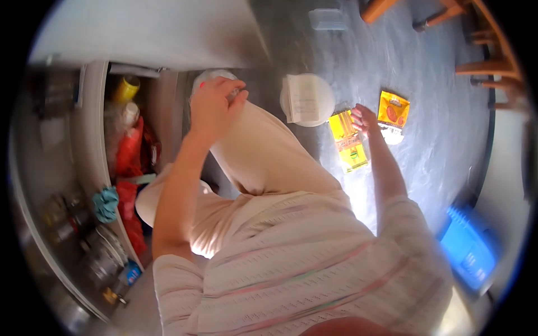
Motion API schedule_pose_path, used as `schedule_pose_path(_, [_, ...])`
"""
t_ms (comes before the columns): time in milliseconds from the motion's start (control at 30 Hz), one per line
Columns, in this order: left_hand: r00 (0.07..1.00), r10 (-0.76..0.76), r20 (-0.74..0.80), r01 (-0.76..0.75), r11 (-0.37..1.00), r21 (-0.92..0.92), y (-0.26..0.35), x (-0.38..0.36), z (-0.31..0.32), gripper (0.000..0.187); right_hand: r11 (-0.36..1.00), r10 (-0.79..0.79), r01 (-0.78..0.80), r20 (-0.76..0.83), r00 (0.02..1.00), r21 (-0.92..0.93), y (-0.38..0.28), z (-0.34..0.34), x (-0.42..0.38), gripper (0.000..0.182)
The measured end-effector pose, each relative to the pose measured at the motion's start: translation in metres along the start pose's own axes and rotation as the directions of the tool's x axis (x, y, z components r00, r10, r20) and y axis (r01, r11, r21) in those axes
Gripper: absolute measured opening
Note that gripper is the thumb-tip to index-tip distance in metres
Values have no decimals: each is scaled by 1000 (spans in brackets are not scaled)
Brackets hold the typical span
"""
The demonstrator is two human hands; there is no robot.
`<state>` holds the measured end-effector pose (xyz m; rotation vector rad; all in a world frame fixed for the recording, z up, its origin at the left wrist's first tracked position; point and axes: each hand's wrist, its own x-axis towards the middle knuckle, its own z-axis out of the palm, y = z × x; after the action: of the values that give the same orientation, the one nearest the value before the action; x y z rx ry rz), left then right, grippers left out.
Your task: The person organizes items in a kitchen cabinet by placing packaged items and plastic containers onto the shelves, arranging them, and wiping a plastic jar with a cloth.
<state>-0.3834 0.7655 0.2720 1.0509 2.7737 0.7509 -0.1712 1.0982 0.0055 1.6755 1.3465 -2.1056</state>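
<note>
**Down on the floor, packets within reach**

Frankly, a good deal here is hard to read. The left hand [216, 106] is curled around something pale and rounded [216, 75] at about eleven o'clock, but the fingers cover most of it and I cannot tell what it is, nor how firmly it is gripped. The right hand [364, 119], out at one o'clock, has loosely spread fingers resting at the top of a yellow packet [348, 141] lying flat on the floor; whether it pinches the edge is unclear. Just beside it, further to the right, lies an orange packet [393, 112], close to the fingertips.

At nine o'clock an open cupboard [95, 145] holds a yellow jar [127, 88], red bags [130, 154] and a teal cloth [105, 203]; its lower contents blur together. A white round lidded tub [307, 99] sits at twelve o'clock, with a clear box [328, 19] beyond it.

The floor [437, 145] is grey and streaky. Wooden chair legs [487, 67] are cut off at two o'clock, and a blue crate [468, 246] lies at four.
</note>
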Motion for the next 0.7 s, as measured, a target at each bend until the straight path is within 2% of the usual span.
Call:
schedule_pose_path(133, [990,119,-76,-115,992,48,-24,11,31,16,971,-114,115,16,993,-211,-47,15,30,31])
schedule_pose_path(200, [991,-25,-133,10,994,-110,-22,20,27,13,912,-172,169,25,985,-374,-75,37,64,31])
schedule_pose_path(233, [994,9,-111,-18,997,-80,-26,22,26,12,862,-205,207,57,977,-463,-90,48,86,33])
schedule_pose_path(267, [995,44,-90,-48,997,-52,-30,25,27,12,687,-396,386,127,909,-615,-96,59,126,34])
schedule_pose_path(300, [998,0,-61,-5,997,-81,-28,29,24,11,453,-549,514,227,805,-728,-96,69,160,36])
schedule_pose_path(333, [999,-43,-30,40,993,-108,-24,33,23,11,419,-519,446,194,832,-791,-112,87,164,35])
schedule_pose_path(433, [999,-1,-32,-1,996,-90,-28,36,27,12,328,-446,319,152,882,-889,-149,142,187,40])
schedule_pose_path(533, [998,-60,19,62,990,-129,-25,43,29,12,173,-420,272,179,890,-947,-175,181,189,48])
schedule_pose_path(633, [999,-21,47,25,996,-89,-32,46,31,12,121,-431,290,213,877,-949,-181,211,211,53])
schedule_pose_path(700, [995,-55,86,67,987,-147,-31,48,30,13,118,-460,253,173,871,-960,-182,223,230,50])
